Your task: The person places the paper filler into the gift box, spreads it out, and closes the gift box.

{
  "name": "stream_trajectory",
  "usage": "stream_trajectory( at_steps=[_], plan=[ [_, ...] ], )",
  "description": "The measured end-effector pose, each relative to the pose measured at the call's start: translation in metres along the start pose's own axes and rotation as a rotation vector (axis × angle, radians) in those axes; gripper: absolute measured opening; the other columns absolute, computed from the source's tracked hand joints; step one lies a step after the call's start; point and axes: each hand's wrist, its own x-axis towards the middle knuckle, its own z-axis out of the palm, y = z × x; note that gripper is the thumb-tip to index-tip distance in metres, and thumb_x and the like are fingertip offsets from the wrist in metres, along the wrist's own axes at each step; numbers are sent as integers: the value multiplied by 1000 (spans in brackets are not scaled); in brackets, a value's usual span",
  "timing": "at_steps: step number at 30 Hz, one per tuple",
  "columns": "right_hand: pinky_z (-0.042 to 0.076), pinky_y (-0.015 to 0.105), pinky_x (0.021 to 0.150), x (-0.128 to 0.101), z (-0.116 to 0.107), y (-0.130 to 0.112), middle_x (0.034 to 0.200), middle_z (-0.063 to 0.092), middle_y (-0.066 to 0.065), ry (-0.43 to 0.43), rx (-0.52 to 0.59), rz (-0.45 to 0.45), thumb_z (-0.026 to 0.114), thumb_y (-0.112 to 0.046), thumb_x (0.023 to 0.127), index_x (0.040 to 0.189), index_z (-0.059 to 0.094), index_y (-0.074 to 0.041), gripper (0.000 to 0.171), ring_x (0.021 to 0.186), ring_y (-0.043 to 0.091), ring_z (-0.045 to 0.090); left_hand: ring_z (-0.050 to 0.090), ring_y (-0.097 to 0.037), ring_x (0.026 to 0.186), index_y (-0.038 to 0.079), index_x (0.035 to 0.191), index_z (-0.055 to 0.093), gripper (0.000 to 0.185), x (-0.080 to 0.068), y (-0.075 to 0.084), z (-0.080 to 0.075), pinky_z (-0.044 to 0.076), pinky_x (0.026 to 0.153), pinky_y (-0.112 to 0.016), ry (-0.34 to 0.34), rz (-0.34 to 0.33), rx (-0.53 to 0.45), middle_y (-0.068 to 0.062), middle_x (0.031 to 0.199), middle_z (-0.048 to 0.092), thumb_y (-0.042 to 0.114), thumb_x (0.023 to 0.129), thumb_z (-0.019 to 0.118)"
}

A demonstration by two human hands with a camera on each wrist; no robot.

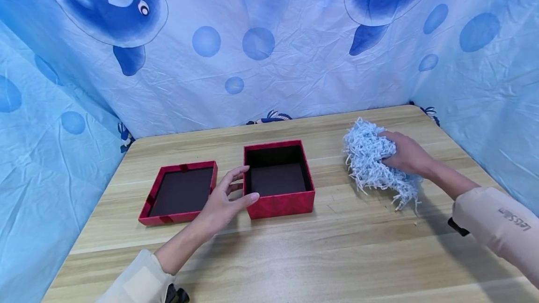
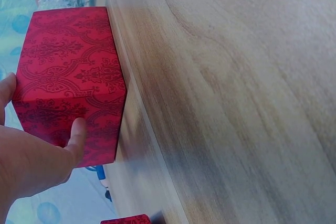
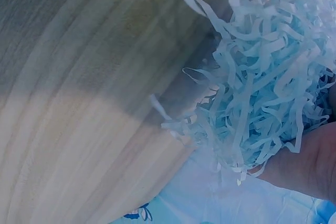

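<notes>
Steadying: left hand [image 1: 222,202], thumb and fingers spread against the near corner of the open red patterned cardboard box [image 1: 278,179], bracing it. Right hand [image 1: 405,154] clenched around pale-blue shredded paper filling [image 1: 371,160], right of box. Red lid [image 1: 180,192] inverted alongside.

One red box [image 1: 279,179], one red lid [image 1: 180,192], one paper-shred bundle [image 1: 372,160], two hands.

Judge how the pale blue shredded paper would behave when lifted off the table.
The shredded paper is probably very light and springy: it sits as a loose tangle under the right hand. Strands dangling at its edges suggest some would likely fall away.
</notes>
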Motion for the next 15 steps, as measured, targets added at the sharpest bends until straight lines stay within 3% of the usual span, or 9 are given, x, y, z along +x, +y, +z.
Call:
stream_trajectory(
  at_steps=[10, 15],
  plan=[
    [37, 65, 95, 0, -8, -4, 145, 25, 39, -20, 56, 61, 66, 3, 78, 144, 28, 9, 76, 129, 57, 25, 37, -31, 135, 41, 144, 34, 70, 0, 0, -1, 42, 103, -49, -3, 4, -1, -2, 148, 32, 41, 85, 72],
    [42, 56, 87, -1, -10, -8, 148, 22, 37, -27, 91, 63, 65, 3, 81, 146, 25, 7, 77, 123, 50, 36, 37, -31, 135, 43, 142, 34, 69, 0, 0, -1, 41, 103, -50, -2, -1, -2, -2, 148, 32, 42, 84, 72]
  ],
)
